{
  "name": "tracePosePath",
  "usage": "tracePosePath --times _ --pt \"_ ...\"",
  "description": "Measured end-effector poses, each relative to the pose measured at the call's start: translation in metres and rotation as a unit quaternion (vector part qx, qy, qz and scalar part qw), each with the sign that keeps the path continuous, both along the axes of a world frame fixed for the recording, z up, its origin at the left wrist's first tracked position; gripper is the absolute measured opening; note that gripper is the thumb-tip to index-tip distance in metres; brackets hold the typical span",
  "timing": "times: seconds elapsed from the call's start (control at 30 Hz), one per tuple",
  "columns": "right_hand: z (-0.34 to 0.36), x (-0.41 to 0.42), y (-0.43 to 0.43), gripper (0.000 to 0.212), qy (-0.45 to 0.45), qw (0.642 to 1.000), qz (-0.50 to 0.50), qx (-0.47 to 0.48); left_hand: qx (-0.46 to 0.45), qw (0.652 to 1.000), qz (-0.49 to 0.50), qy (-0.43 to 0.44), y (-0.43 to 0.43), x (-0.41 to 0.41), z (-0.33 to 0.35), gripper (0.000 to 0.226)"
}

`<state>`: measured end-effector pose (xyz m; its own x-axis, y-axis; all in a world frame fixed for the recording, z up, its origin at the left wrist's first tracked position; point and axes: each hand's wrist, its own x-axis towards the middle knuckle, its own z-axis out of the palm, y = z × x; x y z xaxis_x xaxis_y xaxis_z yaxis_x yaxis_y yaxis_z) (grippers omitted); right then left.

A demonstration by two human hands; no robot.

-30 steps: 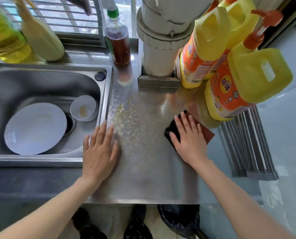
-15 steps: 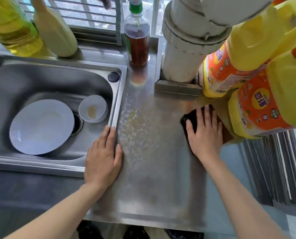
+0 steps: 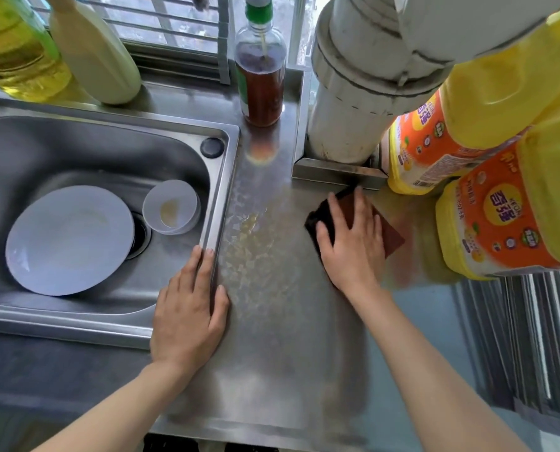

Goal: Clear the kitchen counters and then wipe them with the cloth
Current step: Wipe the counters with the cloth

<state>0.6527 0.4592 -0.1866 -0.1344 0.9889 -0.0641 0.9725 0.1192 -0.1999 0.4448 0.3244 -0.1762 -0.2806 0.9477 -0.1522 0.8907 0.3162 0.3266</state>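
— Steel counter (image 3: 272,337) up front, what's on it?
— Sink (image 3: 76,145) at my left, my left hand (image 3: 187,308) flat, fingers straight, across its rim. Right hand (image 3: 350,246) flat too, fingers spread, pressing the dark cloth (image 3: 391,238) onto the counter beside the yellow jugs (image 3: 500,223)

Over the last second the right hand (image 3: 350,246) pushed the dark maroon-and-black cloth (image 3: 392,238) away from her across the steel surface (image 3: 272,321). It went from beside the front yellow jug (image 3: 500,223) to the steel box at the foot of the white pipe (image 3: 334,172). The left hand (image 3: 187,318) edged sideways, so its fingers lay over the sink rim (image 3: 221,190).
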Motion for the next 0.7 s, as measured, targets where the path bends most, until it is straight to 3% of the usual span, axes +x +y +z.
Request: tracePosePath --times 0.1,0.2,0.3,0.37,0.5,0.7 --pt "0.001 -0.033 -0.002 0.066 0.021 0.998 -0.058 0.002 0.003 1.0 0.0 -0.001 0.0 0.0 0.001 0.06" --pt "0.002 -0.054 -0.017 0.072 0.018 0.994 0.099 -0.032 0.012 1.0 0.003 -0.004 0.0 0.001 0.002 0.058" --pt "0.005 -0.045 -0.011 0.072 0.006 0.966 0.256 -0.047 0.02 1.0 0.005 -0.01 -0.001 0.0 0.003 0.057" --pt "0.003 -0.039 0.007 0.072 -0.018 0.962 0.268 -0.059 0.026 1.0 0.006 -0.013 0.0 0.0 0.003 0.056" --pt "0.001 -0.06 0.018 0.072 -0.012 0.986 0.159 -0.042 0.036 0.999 0.005 -0.017 -0.001 -0.001 0.001 0.056" --pt "0.002 -0.066 -0.004 0.064 0.001 0.928 0.371 -0.021 0.039 0.999 0.004 -0.029 -0.001 -0.004 -0.001 0.059"
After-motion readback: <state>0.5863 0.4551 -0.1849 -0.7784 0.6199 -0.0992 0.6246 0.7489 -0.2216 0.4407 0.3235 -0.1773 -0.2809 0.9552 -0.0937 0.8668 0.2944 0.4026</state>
